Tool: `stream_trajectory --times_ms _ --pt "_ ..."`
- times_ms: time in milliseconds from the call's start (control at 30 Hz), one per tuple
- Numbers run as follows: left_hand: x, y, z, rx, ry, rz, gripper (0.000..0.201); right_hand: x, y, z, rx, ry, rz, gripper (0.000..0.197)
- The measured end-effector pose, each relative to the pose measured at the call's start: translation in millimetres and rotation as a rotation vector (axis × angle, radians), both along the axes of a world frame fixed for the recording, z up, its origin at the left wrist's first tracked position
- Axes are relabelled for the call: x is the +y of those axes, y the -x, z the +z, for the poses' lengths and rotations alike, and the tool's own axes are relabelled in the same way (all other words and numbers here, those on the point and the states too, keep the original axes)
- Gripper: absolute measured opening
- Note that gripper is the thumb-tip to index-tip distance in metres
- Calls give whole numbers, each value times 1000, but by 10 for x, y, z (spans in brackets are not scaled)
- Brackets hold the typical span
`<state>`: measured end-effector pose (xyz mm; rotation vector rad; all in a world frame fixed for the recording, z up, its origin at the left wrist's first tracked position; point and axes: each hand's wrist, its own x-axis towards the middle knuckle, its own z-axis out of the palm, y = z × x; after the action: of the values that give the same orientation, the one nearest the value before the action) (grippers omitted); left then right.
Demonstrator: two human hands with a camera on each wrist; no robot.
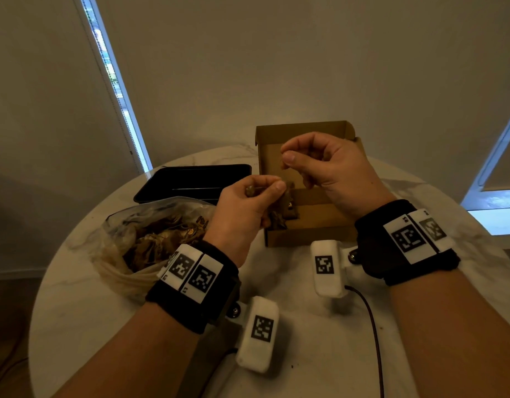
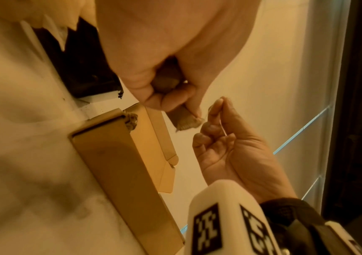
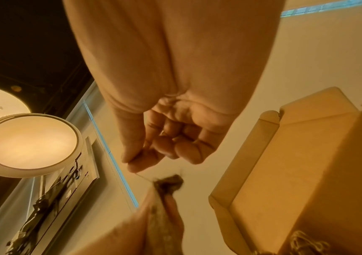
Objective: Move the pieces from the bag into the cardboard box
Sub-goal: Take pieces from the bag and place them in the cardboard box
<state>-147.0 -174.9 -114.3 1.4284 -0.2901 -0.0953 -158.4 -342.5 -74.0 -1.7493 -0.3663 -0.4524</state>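
Mid-frame in the head view, above the box (image 1: 305, 225), the left hand (image 1: 242, 208) pinched a small brown piece (image 2: 186, 120) between thumb and curled fingers. The right hand (image 1: 325, 165) pinched a thin thread (image 3: 142, 176) running from the piece's frayed end. It looked light, soft and prone to snag; gripping the body seemed safest. More pieces sat in the bag (image 1: 150, 237) at lower left.

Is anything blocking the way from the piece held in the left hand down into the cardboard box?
Nothing visible does. The left hand grips a brown piece above the open cardboard box. The right hand hovers over the box too, pinching a thin thread from that piece, beside the drop path, not under it.
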Motion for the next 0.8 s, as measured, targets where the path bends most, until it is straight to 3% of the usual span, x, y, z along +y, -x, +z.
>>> stream_trajectory --times_ms 200,333,433,667,800 --pt "-48 70 79 -73 68 -147 11 -66 -45 -82 146 14 -66 10" --pt "-38 40 87 -27 203 -47 28 -80 -34 -96 263 6 -46 7" --pt "-7 5 73 -13 220 44 25 -76 -20 -82 299 -3 -33 14" --pt "-32 -37 21 29 166 172 19 -42 2 -81 377 1 5 11" --pt "-39 -64 -1 60 165 199 19 -30 6 -75 374 -13 37 28"
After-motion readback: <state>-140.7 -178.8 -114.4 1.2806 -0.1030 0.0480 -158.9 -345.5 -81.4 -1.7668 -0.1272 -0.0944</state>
